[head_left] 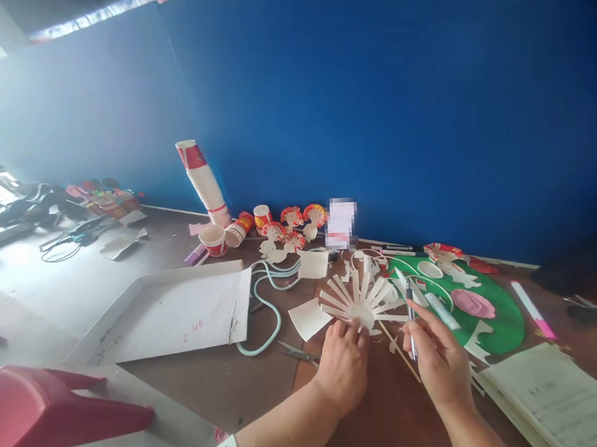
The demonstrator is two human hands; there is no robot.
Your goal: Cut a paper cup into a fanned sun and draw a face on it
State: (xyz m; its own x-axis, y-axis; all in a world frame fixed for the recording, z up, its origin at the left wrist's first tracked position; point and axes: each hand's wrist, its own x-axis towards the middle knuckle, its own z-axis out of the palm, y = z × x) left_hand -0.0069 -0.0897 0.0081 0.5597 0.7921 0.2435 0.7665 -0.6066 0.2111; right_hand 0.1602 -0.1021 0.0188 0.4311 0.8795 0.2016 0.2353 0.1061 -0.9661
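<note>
A white paper cup (362, 315), cut into strips that fan out like petals, lies on the brown table top. My left hand (342, 364) is closed on its near edge, with the fingertips partly hidden against the paper. In my right hand (438, 356) an upright pen (410, 304) is gripped just to the right of the strips, its lower end apart from the cup as far as I can see. Between both hands a thin wooden stick (400, 353) lies slanted. Scissors (299, 352) rest to the left of my left hand.
A leaning stack of paper cups (206, 188) stands against the blue partition (372, 99). Several cut paper figures (293, 240) lie beside it. Left is a shallow white box lid (168, 317); right are green paper (507, 326), a marker (533, 310) and an open notebook (557, 390).
</note>
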